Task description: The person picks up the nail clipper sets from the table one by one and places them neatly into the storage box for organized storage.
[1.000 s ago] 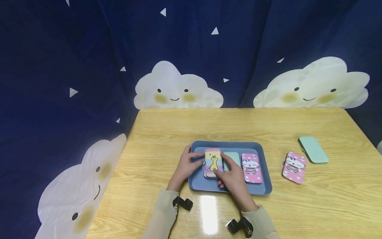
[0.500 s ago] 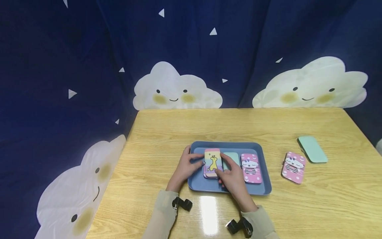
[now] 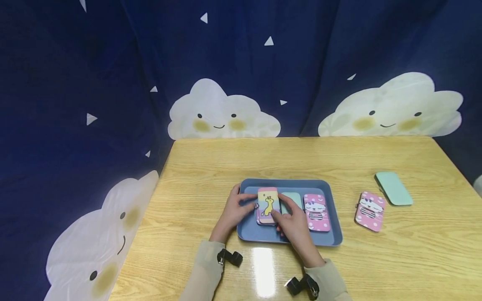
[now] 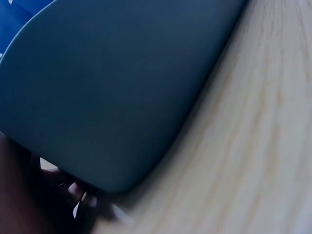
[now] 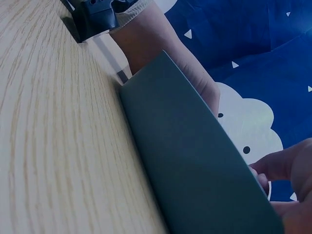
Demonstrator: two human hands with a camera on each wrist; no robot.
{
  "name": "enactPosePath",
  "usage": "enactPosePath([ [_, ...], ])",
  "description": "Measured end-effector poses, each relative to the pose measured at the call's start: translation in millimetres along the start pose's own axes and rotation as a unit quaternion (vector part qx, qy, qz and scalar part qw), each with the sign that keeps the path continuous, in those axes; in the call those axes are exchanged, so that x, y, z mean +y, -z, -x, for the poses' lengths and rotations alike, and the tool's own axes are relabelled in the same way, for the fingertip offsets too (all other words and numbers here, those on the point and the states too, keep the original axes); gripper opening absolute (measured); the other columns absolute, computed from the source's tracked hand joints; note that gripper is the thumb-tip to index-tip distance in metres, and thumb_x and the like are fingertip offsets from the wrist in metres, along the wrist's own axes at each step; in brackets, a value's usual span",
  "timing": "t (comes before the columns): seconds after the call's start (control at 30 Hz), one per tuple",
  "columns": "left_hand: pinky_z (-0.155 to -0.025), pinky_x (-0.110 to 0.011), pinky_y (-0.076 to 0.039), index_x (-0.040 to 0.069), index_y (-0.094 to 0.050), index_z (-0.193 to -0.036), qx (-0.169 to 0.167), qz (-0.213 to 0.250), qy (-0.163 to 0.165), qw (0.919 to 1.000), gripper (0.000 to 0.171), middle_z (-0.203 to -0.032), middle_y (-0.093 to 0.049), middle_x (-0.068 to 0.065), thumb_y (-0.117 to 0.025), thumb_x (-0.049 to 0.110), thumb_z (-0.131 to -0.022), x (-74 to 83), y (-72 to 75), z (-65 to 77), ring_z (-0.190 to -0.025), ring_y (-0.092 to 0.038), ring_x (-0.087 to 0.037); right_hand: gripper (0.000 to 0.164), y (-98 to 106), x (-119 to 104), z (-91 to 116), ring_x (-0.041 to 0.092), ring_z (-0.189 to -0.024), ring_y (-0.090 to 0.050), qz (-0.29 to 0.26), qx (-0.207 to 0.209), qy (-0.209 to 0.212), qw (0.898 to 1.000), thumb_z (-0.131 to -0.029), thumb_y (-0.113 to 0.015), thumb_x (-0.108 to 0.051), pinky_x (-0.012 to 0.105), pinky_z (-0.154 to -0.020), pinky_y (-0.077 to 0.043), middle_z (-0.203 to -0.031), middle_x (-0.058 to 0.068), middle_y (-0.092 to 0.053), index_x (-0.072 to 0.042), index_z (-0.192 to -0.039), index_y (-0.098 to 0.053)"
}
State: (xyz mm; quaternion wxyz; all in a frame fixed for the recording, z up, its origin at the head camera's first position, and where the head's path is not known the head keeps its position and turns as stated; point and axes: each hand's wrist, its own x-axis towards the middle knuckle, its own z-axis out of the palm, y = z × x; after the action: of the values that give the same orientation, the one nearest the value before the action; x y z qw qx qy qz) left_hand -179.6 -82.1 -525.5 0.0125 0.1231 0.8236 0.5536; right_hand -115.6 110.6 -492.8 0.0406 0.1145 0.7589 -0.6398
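Observation:
A giraffe-print clasp case (image 3: pixel 268 204) lies over another case at the left of a blue-grey tray (image 3: pixel 286 183). My right hand (image 3: pixel 295 223) grips it, thumb on its lower face and index finger at its upper right corner. My left hand (image 3: pixel 234 212) reaches over the tray's left rim, with index finger and thumb touching the case's left edge near the clasp. Beside it in the tray are a mint case (image 3: pixel 291 200), partly hidden by my right hand, and a pink cat-print case (image 3: pixel 317 213). Both wrist views mostly show the tray's outer wall (image 4: pixel 112 87).
Right of the tray, another pink cat-print case (image 3: pixel 370 212) and a mint case (image 3: pixel 394 188) lie on the wooden table (image 3: pixel 203 163). A dark blue curtain (image 3: pixel 241 50) with clouds hangs behind. Each wrist wears a black camera (image 3: pixel 236 258).
The right thumb has shifted slightly on the giraffe-print case. Otherwise both hands and the cases stay where they were; the head view drifts a little.

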Motion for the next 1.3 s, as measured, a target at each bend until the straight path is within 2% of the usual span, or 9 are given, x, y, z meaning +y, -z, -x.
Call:
enactPosePath([
  [0.73,-0.114,-0.051,-0.029,0.003,-0.075,-0.108,-0.002,-0.002,0.002,1.0,0.027,-0.151,-0.038,-0.015,-0.072,0.004,-0.081,0.0,-0.5,-0.4,-0.138,-0.036,-0.035,0.055,0.5,0.9,0.5,0.017,-0.044,-0.055,-0.03,-0.009,0.006,0.999,-0.089,-0.07,-0.009,0.032,-0.04,-0.05,-0.053,0.01,-0.059,-0.017,-0.14,-0.053],
  [1.03,-0.112,-0.052,-0.031,0.002,-0.076,-0.106,0.002,0.011,-0.013,0.9999,0.026,-0.149,-0.039,-0.017,-0.073,0.004,-0.08,-0.8,0.0,-0.9,-0.135,-0.039,-0.036,0.052,0.6,1.3,-0.7,0.02,-0.045,-0.055,-0.029,-0.007,0.012,0.999,-0.089,-0.071,-0.013,0.032,-0.04,-0.049,-0.054,0.012,-0.059,-0.022,-0.138,-0.056],
  [1.3,-0.113,-0.053,-0.03,0.002,-0.076,-0.106,0.001,0.013,-0.016,0.9998,0.025,-0.149,-0.039,-0.017,-0.073,0.004,-0.081,-1.8,0.2,-0.4,-0.136,-0.037,-0.036,0.052,1.5,1.2,-0.5,0.019,-0.046,-0.055,-0.026,-0.012,0.011,1.0,-0.09,-0.07,-0.014,0.031,-0.04,-0.049,-0.054,0.012,-0.058,-0.022,-0.14,-0.055],
])
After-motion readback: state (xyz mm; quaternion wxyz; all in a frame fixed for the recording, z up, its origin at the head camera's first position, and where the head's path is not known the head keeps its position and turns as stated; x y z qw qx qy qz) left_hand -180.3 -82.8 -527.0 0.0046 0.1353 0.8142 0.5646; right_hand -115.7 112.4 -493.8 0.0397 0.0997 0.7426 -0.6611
